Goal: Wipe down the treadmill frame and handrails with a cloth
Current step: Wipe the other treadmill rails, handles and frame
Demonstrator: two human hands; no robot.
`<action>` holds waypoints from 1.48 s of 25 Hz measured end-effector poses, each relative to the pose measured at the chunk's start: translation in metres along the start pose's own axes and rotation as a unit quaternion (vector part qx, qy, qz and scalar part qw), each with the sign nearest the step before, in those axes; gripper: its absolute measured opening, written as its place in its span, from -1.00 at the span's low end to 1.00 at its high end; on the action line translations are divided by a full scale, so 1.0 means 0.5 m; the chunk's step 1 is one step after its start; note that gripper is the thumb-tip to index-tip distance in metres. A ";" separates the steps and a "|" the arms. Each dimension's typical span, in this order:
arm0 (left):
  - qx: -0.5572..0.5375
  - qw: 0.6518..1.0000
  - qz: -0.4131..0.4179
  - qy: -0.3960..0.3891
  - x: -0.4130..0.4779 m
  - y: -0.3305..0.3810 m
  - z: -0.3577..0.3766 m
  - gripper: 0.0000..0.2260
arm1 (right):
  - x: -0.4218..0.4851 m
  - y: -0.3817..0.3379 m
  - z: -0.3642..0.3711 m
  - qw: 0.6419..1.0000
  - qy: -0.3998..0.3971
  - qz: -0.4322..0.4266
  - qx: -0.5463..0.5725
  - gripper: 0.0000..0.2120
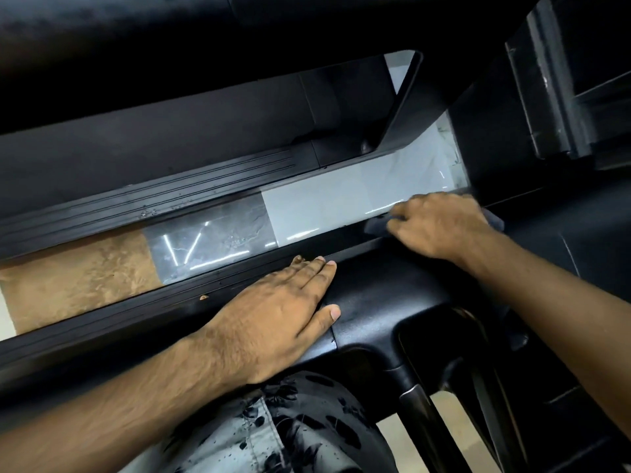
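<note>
Above glossy grey and brown floor tiles (307,213), between the ribbed side rail (153,203) of a second machine and the near black treadmill frame (375,295), presses the left hand (273,302) flat on that frame, fingers straight and close together. Farther along the frame's edge, holds a dark grey cloth (375,228) under the right hand (440,227), fingers curled over it, against the rail beside the floor gap.

Treadmill frame (375,302) black; cloth (375,228) on it dark grey; floor tiles (307,206) beyond it brown, marbled grey, pale grey; garment (273,431) below it black-floral.
</note>
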State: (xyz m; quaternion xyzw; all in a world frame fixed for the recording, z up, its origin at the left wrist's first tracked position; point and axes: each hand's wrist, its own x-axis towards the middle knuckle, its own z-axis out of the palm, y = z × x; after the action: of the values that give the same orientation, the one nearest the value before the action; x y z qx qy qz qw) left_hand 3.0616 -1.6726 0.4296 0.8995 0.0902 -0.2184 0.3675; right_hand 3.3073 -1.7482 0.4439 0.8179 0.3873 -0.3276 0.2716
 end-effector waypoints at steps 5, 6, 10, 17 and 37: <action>0.009 1.000 0.020 0.008 0.026 0.020 -0.002 -0.35 | -0.032 0.002 0.013 0.996 -0.007 -0.077 0.046 -0.59; 0.006 1.000 0.020 0.001 0.029 0.022 -0.002 -0.35 | -0.002 0.030 0.000 1.000 -0.005 -0.009 0.028 -0.58; -0.008 1.000 0.018 -0.001 0.038 0.025 -0.004 -0.36 | -0.024 0.020 0.026 0.993 0.025 -0.111 0.019 -0.53; -0.035 0.999 0.012 -0.007 0.066 0.028 -0.002 -0.32 | 0.004 0.063 -0.007 0.999 -0.025 -0.043 0.003 -0.43; -0.061 0.997 0.021 -0.046 0.170 0.059 -0.001 -0.35 | 0.008 0.145 0.014 0.993 0.020 -0.101 0.052 -0.62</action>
State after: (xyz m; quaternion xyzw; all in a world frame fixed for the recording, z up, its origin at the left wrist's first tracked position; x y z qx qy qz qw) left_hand 3.1470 -1.6932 0.4092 0.8661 0.0674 -0.2455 0.4301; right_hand 3.3656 -1.7914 0.4501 0.7939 0.4562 -0.3564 0.1862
